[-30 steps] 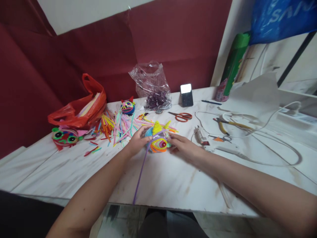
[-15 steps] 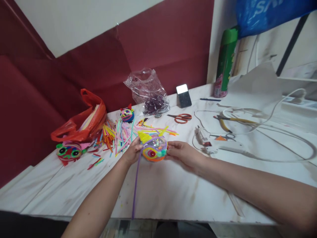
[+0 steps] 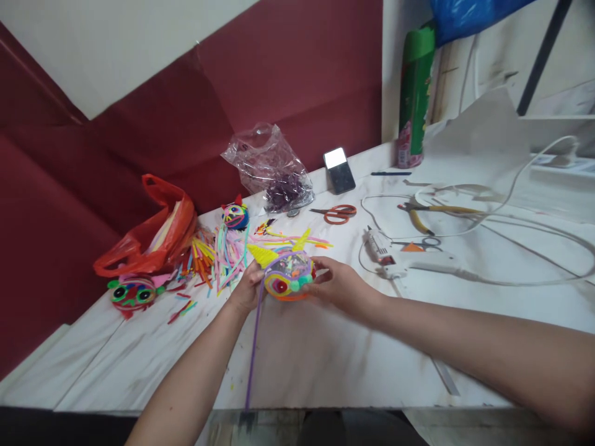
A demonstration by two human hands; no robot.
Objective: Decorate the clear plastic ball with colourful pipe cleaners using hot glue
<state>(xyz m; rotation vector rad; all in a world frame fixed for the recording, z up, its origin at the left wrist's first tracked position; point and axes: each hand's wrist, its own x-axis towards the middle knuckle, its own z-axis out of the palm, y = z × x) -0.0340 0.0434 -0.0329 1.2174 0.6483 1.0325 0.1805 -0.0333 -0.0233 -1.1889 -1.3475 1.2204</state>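
Note:
A ball-shaped craft creature (image 3: 288,277) wound from coloured pipe cleaners, with yellow ears and a red eye, is held just above the white table (image 3: 325,353). My left hand (image 3: 246,290) grips its left side and my right hand (image 3: 337,286) grips its right side, fingers curled on it. A long purple pipe cleaner (image 3: 253,353) hangs from the creature down past the table's front edge.
Behind lie cut pipe-cleaner pieces (image 3: 218,251), a small cat-head craft (image 3: 235,215), a red-green craft (image 3: 132,293), a red plastic bag (image 3: 149,238) and a clear bag (image 3: 274,170). To the right are scissors (image 3: 337,214), a phone (image 3: 339,170), a glue gun (image 3: 385,257), pliers (image 3: 432,214), a cable and a green can (image 3: 413,93).
Both hands have turned the creature so its red eye faces left and lifted it slightly. The view has shifted to the right and downward.

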